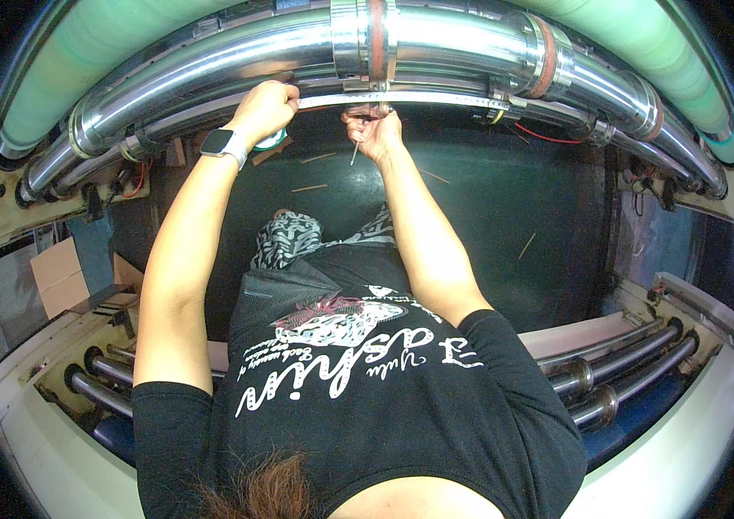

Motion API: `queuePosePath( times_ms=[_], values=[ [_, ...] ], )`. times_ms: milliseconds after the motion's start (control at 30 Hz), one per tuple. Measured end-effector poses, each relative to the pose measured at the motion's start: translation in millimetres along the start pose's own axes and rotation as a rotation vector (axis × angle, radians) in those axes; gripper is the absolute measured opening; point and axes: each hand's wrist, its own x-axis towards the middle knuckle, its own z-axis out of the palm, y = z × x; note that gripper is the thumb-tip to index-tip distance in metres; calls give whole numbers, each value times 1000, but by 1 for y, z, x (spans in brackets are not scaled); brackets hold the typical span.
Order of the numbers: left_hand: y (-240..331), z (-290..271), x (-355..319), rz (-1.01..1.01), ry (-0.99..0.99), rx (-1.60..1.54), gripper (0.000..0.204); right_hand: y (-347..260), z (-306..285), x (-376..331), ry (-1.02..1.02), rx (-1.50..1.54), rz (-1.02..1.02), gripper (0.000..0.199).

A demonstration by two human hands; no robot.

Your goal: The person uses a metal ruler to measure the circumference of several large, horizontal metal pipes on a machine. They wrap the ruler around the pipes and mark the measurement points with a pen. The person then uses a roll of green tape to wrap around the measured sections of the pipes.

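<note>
My left hand [265,114], with a watch on its wrist, is closed on a tape measure; part of its green and white case [272,139] shows below the palm. The pale tape blade [436,98] runs out to the right, along the lower metal bar of the machine, to a small clamp-like fitting [492,112]. My right hand [374,135] is raised under the blade, near the middle collar [365,39] on the large shiny roller [453,39]. Its fingers are curled round a thin metal rod-like tool [354,154] that points downward. Their tips are partly hidden against the bar.
Another collar with a reddish-brown band [545,56] sits farther right on the roller. Beyond it curves a green roller [644,43]. Thin strips of scrap [309,188] lie on the dark surface below. More metal rollers [596,406] are behind me, and cardboard [60,277] stands at the left.
</note>
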Motion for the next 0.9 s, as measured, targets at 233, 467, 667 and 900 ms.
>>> queuePosePath(
  times_ms=[233, 467, 667, 900],
  values=[
    [-2, 2, 0, -5, 12, 9, 19, 2, 2, -2, 2, 39, 16, 75],
    [-2, 2, 0, 12, 6, 28, 19, 2, 0, -3, 13, 45, 15, 77],
    [-3, 2, -2, 26, 27, 23, 19, -4, 16, -25, 105, -238, -21, 49],
    [1, -2, -2, -5, -28, 5, 20, -44, -20, -91, 448, -772, -338, 36]
  ],
)
